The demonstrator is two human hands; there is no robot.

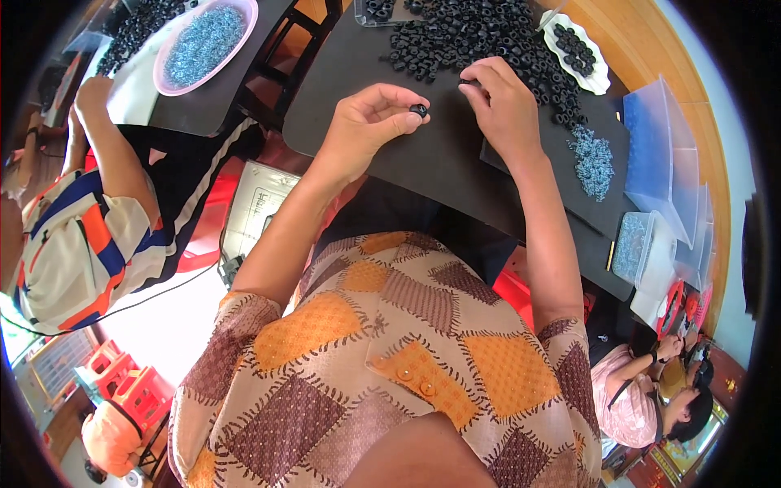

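My left hand [363, 124] pinches a small round black plastic part [418, 110] between thumb and fingertips, above the dark tabletop [342, 69]. Across from it, my right hand [506, 110] is closed in a pinch on another small black part [466, 81], mostly covered by the fingertips. The two hands are apart. Beyond them spreads a large heap of loose black parts [472, 37], reaching close to my right hand. Right of my right wrist lies a small pile of tiny clear-blue pieces [592, 163].
A white scalloped dish [600, 77] holding black parts stands at the far right. Clear plastic bins [663, 163] line the right edge, with a small tub [633, 244] of blue pieces nearby. At left, another person [89, 220] sits by a table with a pink basin [254, 15].
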